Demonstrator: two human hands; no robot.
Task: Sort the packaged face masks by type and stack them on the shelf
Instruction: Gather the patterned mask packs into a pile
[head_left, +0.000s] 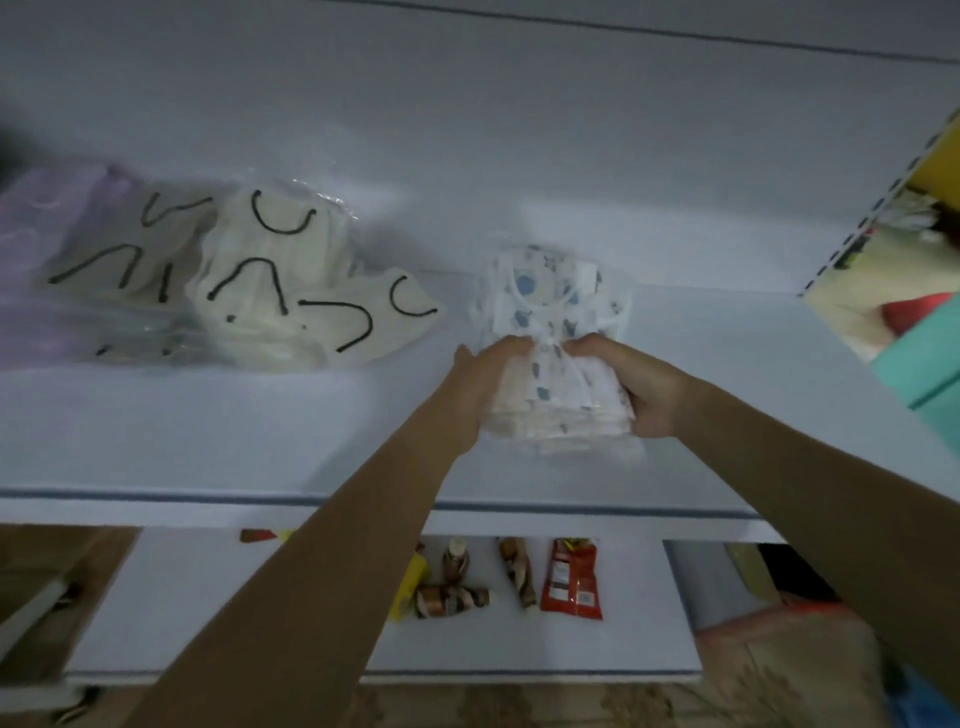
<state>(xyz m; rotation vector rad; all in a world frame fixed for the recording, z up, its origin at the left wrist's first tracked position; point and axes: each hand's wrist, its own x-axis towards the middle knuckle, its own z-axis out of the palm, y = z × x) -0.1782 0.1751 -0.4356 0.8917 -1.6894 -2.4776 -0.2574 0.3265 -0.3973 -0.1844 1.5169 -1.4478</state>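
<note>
A stack of clear-packaged white masks with blue prints (550, 306) lies on the pale shelf (260, 426), right of centre. My left hand (480, 384) grips its left near edge and my right hand (636, 384) grips its right near edge, fingers curled over the top. To the left lies a loose pile of cream masks with black ear loops (291, 291). Further left sit more packs of cream masks (119, 249) partly over lilac packs (36, 228), blurred.
The shelf's front lip (208, 499) runs across below my forearms. A lower shelf (649, 613) holds a red snack packet (571, 579), small brown bottles (457, 587) and a yellow item. At the right is the shelf's perforated upright (878, 208), with teal boxes (919, 364) beyond.
</note>
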